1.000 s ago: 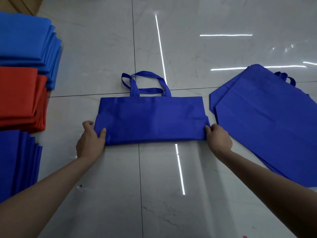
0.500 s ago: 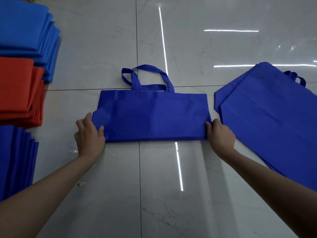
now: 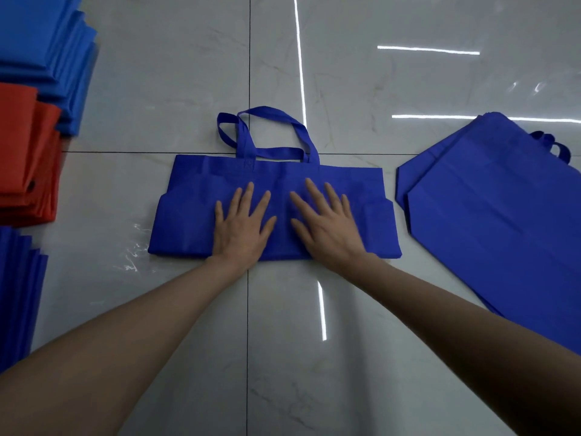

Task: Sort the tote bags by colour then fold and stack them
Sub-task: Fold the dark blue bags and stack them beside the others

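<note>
We see a dark blue tote bag [image 3: 191,221] lying folded in half on the pale tiled floor [image 3: 188,73], its handles [image 3: 271,111] pointing away from us. Our left hand [image 3: 240,231] and right hand [image 3: 330,231] rest palm-down, side by side, on the middle of the bag. The fingers [image 3: 249,195] are straight and spread, pressing the fabric flat. To the right, apart from the bag, lies a pile of unfolded dark blue bags [image 3: 503,231]. Along the left edge sit three folded piles: a light blue stack [image 3: 37,36] farthest from us, a red stack [image 3: 22,146] in the middle and a dark blue stack [image 3: 15,294] nearest.
</note>
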A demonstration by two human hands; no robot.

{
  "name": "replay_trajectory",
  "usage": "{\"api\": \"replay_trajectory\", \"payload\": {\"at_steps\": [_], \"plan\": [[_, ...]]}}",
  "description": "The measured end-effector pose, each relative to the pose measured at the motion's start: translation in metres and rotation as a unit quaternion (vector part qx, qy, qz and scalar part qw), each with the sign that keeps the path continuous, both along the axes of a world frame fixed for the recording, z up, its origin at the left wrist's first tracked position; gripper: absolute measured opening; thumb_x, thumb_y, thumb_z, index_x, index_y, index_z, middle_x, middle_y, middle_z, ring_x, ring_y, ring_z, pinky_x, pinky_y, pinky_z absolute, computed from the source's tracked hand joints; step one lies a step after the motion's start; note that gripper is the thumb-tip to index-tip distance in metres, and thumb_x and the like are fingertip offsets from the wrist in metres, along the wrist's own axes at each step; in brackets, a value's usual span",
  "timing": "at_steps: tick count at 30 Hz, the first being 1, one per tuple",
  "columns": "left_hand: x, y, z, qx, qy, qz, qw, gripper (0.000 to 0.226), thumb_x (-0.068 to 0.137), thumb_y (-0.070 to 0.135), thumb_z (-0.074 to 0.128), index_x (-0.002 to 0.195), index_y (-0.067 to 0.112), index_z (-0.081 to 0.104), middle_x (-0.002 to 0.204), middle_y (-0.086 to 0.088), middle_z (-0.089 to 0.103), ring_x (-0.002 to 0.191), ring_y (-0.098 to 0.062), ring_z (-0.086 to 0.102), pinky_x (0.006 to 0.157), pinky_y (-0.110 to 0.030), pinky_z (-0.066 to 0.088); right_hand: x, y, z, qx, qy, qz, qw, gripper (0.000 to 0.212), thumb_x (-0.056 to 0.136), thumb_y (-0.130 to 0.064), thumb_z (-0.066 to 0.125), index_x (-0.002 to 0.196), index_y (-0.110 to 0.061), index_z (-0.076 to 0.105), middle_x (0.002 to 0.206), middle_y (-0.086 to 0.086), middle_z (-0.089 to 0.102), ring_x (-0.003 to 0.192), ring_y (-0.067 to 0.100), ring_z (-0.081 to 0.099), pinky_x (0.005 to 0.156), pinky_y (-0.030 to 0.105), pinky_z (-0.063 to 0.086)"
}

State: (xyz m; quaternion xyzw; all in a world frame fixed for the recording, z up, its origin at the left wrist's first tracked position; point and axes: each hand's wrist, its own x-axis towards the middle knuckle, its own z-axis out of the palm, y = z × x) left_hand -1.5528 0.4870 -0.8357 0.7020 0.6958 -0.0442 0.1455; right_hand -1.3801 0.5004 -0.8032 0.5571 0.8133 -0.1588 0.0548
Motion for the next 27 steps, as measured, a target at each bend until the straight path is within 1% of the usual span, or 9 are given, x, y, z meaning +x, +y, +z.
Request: {"api": "replay_trajectory", "payload": {"at_steps": [3,10,14,17,19,22,24,25,27], "plan": [[-0.001,-0.005,-0.008,0.034,-0.009,0.008,0.999,0.058,0.097,0.051,0.020,0.150,0.032,0.004,0.159,0.000,-0.002,0.146,-0.022,-0.002,0.114,-0.051,0.000,-0.014,0.010,-0.024,-0.018,-0.021,-0.013,1.000,0.058,0.098,-0.054,0.018,0.150,-0.037,-0.002,0.159,-0.004,-0.011,0.145,0.029,-0.012,0.114,0.052,-0.006],[-0.001,-0.006,-0.015,0.068,-0.003,0.016,0.998,0.060,0.094,0.053,0.018,0.149,0.032,0.009,0.159,-0.001,0.004,0.145,-0.024,0.003,0.113,-0.054,0.002,-0.011,0.009,-0.042,0.013,-0.024,-0.027,0.999,0.058,0.097,-0.057,0.014,0.148,-0.040,-0.009,0.159,-0.006,-0.015,0.145,0.025,-0.018,0.112,0.049,-0.013],[-0.014,0.005,-0.009,0.077,-0.003,-0.003,0.997,0.061,0.093,0.056,0.017,0.146,0.030,0.029,0.154,-0.005,0.024,0.139,-0.028,0.023,0.110,-0.057,0.014,-0.008,0.009,-0.038,0.013,0.008,-0.049,0.999,0.058,0.098,-0.055,0.016,0.150,-0.038,-0.003,0.159,-0.007,-0.011,0.146,0.021,-0.013,0.116,0.048,-0.010],[-0.055,0.019,-0.007,0.061,0.007,0.070,0.996,0.055,0.097,0.051,0.021,0.149,0.031,0.019,0.158,-0.004,0.011,0.144,-0.027,0.008,0.112,-0.057,0.003,0.021,0.010,-0.037,0.032,0.015,-0.168,0.985,0.057,0.098,-0.054,0.017,0.151,-0.036,0.005,0.160,-0.005,-0.005,0.147,0.020,-0.007,0.116,0.044,-0.007],[-0.073,0.021,-0.008,0.049,0.022,0.098,0.994,0.057,0.096,0.052,0.020,0.149,0.034,0.009,0.159,-0.001,0.000,0.145,-0.026,-0.002,0.112,-0.057,0.001,0.044,0.009,-0.039,0.040,-0.020,-0.161,0.986,0.060,0.095,-0.058,0.007,0.151,-0.036,0.003,0.160,-0.005,-0.004,0.147,0.018,-0.006,0.117,0.042,-0.006],[-0.075,0.020,-0.009,0.051,0.027,0.080,0.995,0.058,0.096,0.051,0.021,0.150,0.032,0.008,0.159,-0.003,-0.001,0.145,-0.028,-0.002,0.113,-0.055,0.003,0.051,0.010,-0.038,0.036,-0.030,-0.128,0.991,0.068,0.087,-0.059,-0.005,0.151,-0.036,0.001,0.160,-0.004,-0.003,0.147,0.019,-0.005,0.115,0.041,-0.008],[-0.073,0.024,-0.007,0.066,0.019,0.077,0.995,0.059,0.096,0.048,0.027,0.150,0.026,0.018,0.158,-0.009,0.005,0.145,-0.030,0.002,0.114,-0.053,0.003,0.045,0.012,-0.034,0.046,-0.033,-0.138,0.989,0.065,0.090,-0.057,0.003,0.151,-0.033,0.010,0.160,-0.002,0.004,0.146,0.021,0.001,0.115,0.044,-0.009],[-0.073,0.028,-0.005,0.079,0.014,0.074,0.994,0.058,0.096,0.046,0.032,0.148,0.021,0.026,0.157,-0.012,0.010,0.145,-0.030,0.004,0.115,-0.052,0.003,0.039,0.016,-0.031,0.057,-0.023,-0.160,0.985,0.060,0.093,-0.054,0.013,0.148,-0.030,0.021,0.158,0.001,0.013,0.145,0.023,0.009,0.115,0.046,-0.007],[-0.071,0.041,-0.004,0.101,-0.011,0.066,0.993,0.054,0.094,0.044,0.040,0.138,0.012,0.040,0.155,-0.014,0.016,0.145,-0.028,0.006,0.115,-0.050,0.004,0.019,0.035,-0.021,0.077,0.040,-0.247,0.965,0.047,0.096,-0.046,0.034,0.133,-0.018,0.042,0.145,0.008,0.035,0.135,0.027,0.029,0.116,0.047,0.008]]}}
